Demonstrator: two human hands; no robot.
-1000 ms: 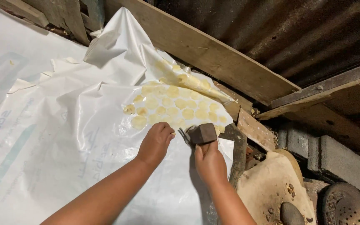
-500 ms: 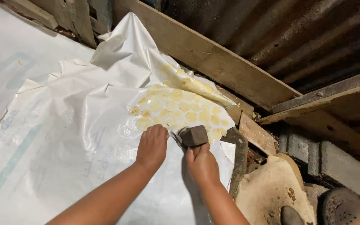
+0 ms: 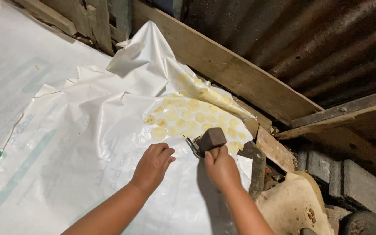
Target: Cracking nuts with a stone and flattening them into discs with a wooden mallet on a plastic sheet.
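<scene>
Hammer (image 3: pixel 211 138): dark blocky head raised just above white plastic sheeting, gripped by the handle, claw end pointing left toward the other hand.
Right hand (image 3: pixel 221 166): fingers wrapped tight around the hammer handle, thumb on top.
Left hand (image 3: pixel 153 164): fingers curled loosely together, knuckles pressing down on the plastic sheet (image 3: pixel 79 143), just left of the hammer; nothing visibly pinched between the fingertips, a nail too small to make out.
Sheet: crumpled and folded back along a slanted wooden plank (image 3: pixel 223 65), patch of pale yellow round spots (image 3: pixel 188 117) right above the hammer head.
Surroundings: corrugated metal wall (image 3: pixel 310 39) behind the plank, grey blocks (image 3: pixel 353 182) and a worn tan slab (image 3: pixel 290 204) at lower right.
Step in hand: apparently fastening the sheet down, hammer poised mid-swing.
Next move: likely calls for a short, straight blow clear of the steadying knuckles.
</scene>
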